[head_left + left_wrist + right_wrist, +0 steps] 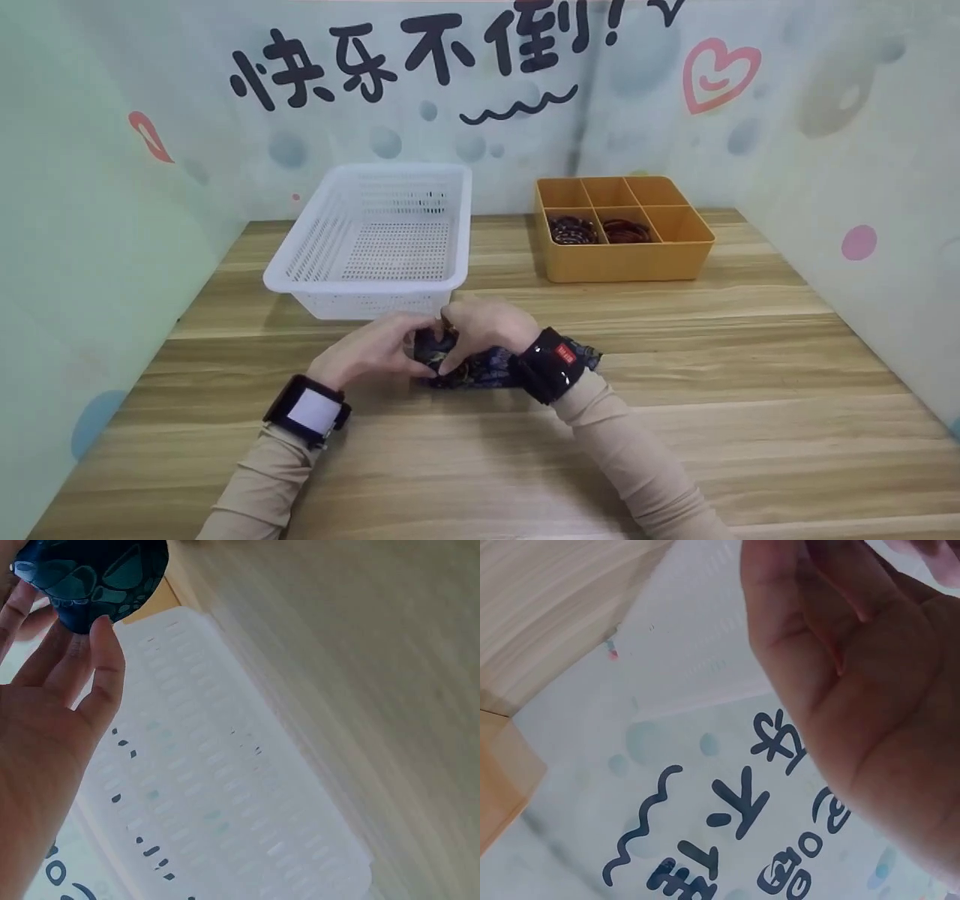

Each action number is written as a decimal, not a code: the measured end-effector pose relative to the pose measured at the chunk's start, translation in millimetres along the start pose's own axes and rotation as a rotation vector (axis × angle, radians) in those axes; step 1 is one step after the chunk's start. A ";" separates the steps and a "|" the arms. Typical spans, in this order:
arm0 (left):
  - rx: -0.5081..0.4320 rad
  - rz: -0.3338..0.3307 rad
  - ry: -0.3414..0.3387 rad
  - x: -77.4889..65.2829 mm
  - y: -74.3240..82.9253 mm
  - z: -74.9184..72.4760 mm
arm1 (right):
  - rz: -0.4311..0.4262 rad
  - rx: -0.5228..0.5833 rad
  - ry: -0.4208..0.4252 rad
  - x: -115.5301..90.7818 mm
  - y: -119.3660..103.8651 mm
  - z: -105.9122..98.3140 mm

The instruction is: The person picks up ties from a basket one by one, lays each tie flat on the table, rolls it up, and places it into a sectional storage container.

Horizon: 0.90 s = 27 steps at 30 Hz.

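A dark blue patterned cloth lies flattened in front of the white basket, its right end reaching past the right wrist. My left hand pinches its left end between thumb and fingers. In the left wrist view the cloth shows a lighter blue leaf-like print, with the left hand's thumb at its lower edge. My right hand curls over the same end from the right, thumb tip close to the left thumb. In the right wrist view the right hand's fingers are bent and the cloth is hidden.
Behind the hands stands a white perforated plastic basket. An orange divided box sits at the back right, with dark coiled bands and reddish-brown ones in two front compartments. Printed walls border the wooden table.
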<state>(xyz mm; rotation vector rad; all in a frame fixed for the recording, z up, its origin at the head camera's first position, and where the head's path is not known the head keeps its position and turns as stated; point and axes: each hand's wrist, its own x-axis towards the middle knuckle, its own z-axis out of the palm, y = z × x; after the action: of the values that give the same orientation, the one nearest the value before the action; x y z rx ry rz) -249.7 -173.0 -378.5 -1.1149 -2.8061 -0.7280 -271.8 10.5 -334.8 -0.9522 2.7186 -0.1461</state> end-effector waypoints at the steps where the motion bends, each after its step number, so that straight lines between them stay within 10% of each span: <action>1: -0.003 -0.003 0.004 -0.4 0.9 -0.9 | 0.005 -0.013 0.003 -0.1 -0.5 -0.1; 27: 0.003 -0.027 0.047 -1.7 8.8 2.3 | -0.044 0.014 0.004 -2.3 6.3 -2.0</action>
<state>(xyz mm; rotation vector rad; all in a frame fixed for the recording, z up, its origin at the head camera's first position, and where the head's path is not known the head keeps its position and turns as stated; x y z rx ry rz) -242.4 -167.5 -377.3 -1.0472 -2.7874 -0.7414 -274.4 16.8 -333.5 -1.0099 2.6981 -0.1750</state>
